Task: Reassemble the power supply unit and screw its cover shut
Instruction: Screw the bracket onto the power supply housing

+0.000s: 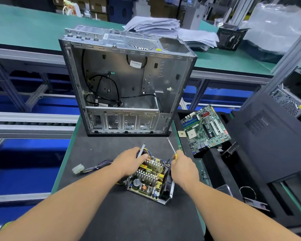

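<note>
Two long green benches [33, 30] stand behind the black mat [97, 146].

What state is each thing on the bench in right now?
PSU: cover off, board exposed.
Left hand: grips the PSU's far end.
Right hand: holds screwdriver, tip up and away.
Case: side open, gutted, cables inside.
Motherboard: out, lying in a tray.

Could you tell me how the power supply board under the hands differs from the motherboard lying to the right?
The power supply board is yellowish, crowded with finned heatsinks, and sits in its metal housing; the motherboard is green, flatter, and lies bare on a black tray. The left hand grips the former; nothing touches the latter. Both lie face up.
</note>
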